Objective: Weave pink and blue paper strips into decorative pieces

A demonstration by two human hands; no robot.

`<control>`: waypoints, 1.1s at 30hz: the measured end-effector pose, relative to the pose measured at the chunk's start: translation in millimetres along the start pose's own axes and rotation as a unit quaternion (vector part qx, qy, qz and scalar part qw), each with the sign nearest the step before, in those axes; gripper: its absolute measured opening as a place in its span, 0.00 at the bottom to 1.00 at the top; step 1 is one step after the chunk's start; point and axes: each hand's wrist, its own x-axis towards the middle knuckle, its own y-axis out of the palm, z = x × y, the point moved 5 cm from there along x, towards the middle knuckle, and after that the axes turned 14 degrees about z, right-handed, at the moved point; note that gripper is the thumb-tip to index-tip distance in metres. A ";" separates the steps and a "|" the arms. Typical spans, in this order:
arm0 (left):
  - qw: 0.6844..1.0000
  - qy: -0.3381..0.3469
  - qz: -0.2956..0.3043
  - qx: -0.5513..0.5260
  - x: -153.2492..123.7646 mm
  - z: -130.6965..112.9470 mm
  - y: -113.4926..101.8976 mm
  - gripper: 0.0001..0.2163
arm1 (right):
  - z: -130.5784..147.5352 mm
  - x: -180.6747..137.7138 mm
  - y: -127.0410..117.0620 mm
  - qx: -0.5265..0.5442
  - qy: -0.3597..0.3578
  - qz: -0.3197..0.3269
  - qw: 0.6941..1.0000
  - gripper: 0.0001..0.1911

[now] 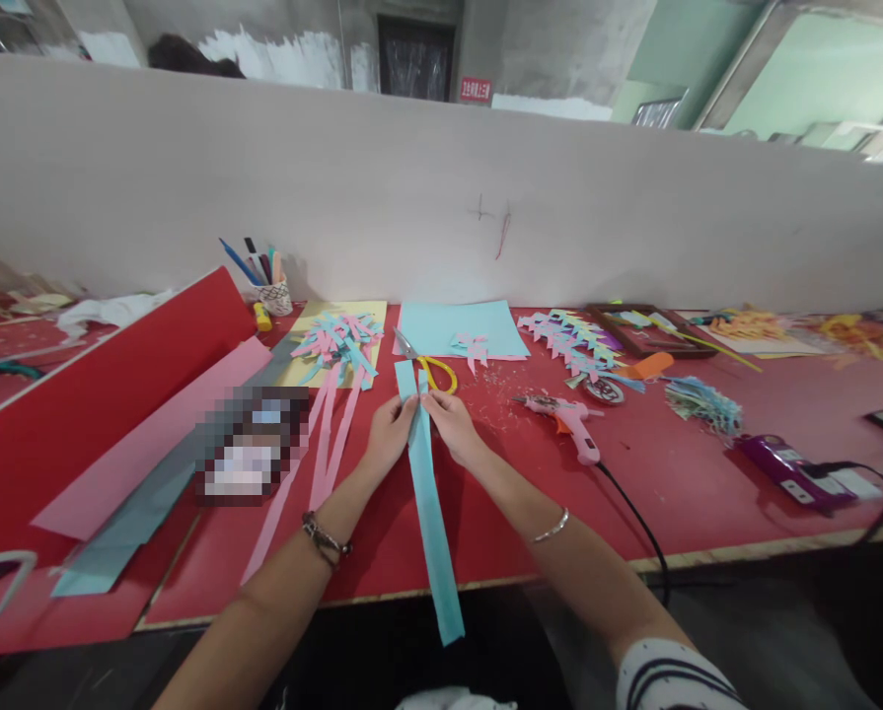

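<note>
While pinched from both sides: blue paper strip (427, 503), long and narrow, sloping down toward the body, lower end reaching past the near edge of the red table (382, 532).

Left hand (392, 429): nearly closed, thumb and fingers clasping the strip's left side.

Right hand (450, 426): likewise nearly closed, thumb and fingers gripping the strip's right side, close beside the left.

Upper ends: two blue ends above the fingertips, unequal in height (fold or second strip, cannot tell which).

Pinch: slipping or skewing possible, caused by uneven pressure from the two thumbs, with misaligned ends as probable result.

Overhanging end: liable to curl, twist or catch, for want of support beyond the table edge.

Yellow-handled scissors (453, 375): lying just beyond the fingertips, beside the upper ends; possible snag from a small forward push.

Pink strips (323, 449): lying close by the left forearm (272, 597); liable to dragging by the dark bracelet (326, 539) during a sideways sweep.

Pink glue gun (570, 416): lying to the right of the right hand, nozzle toward the hands (hot or cold, cannot tell); possible burn, if heated, from a careless reach.

Black cord (639, 516): running from the gun past the table edge; possible tug on the gun from the right forearm (570, 557).
</note>
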 end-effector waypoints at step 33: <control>1.000 0.014 0.002 0.028 0.7 -2.0 -3.3 0.12 | 4.7 0.2 -3.6 -0.082 -0.021 -0.020 0.996 0.15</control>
